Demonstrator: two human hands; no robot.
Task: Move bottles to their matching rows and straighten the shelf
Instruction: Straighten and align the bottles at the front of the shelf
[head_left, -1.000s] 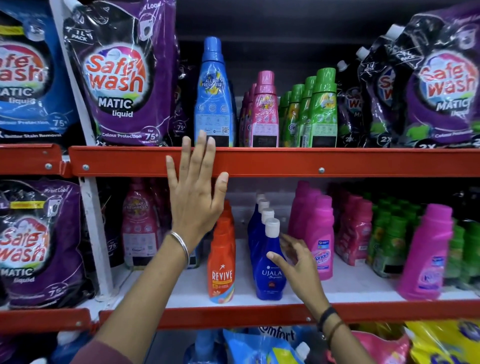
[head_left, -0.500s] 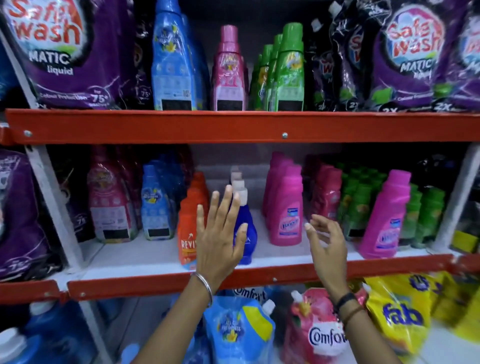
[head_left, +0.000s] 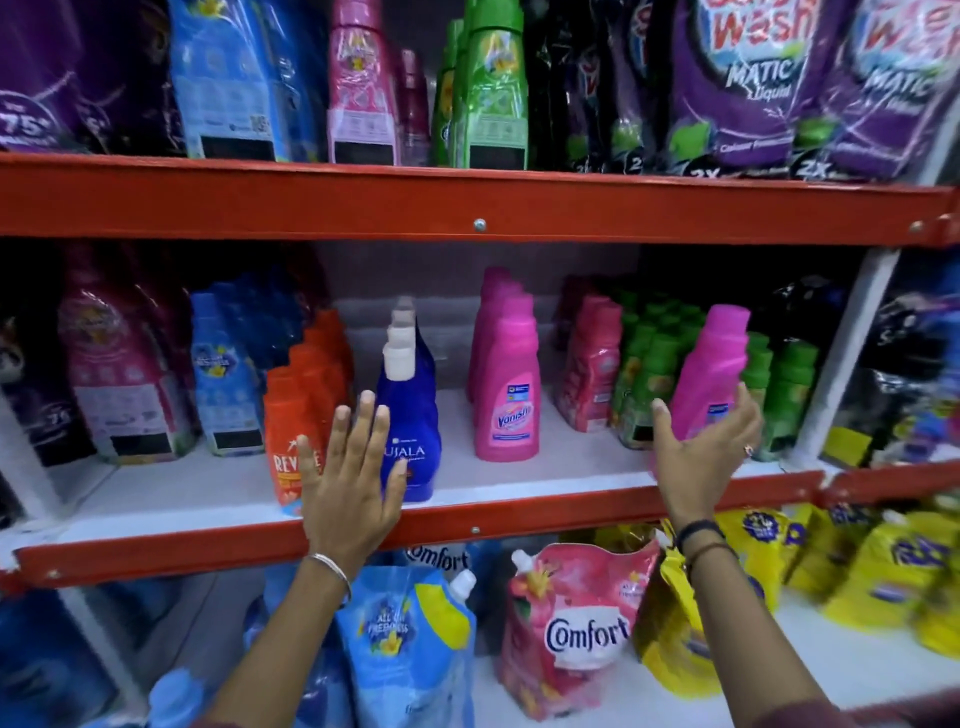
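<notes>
Left hand (head_left: 349, 483), fingers spread wide and holding nothing, raised before the orange Revive row (head_left: 298, 415) and blue Ujala row (head_left: 410, 410); right hand (head_left: 698, 457) wide, cupping a stray pink bottle (head_left: 714, 374) tilted before the green bottles (head_left: 641, 374); behind, the pink Vanish row (head_left: 506, 374) on the middle shelf (head_left: 519, 512)

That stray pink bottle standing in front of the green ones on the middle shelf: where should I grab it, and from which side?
Grip the stray pink bottle around its broad lower body, coming from the open front of the shelf. It leans slightly, green bottles crowd behind and beside it, and its neck is narrow. The right hand is already open around its base.
</notes>
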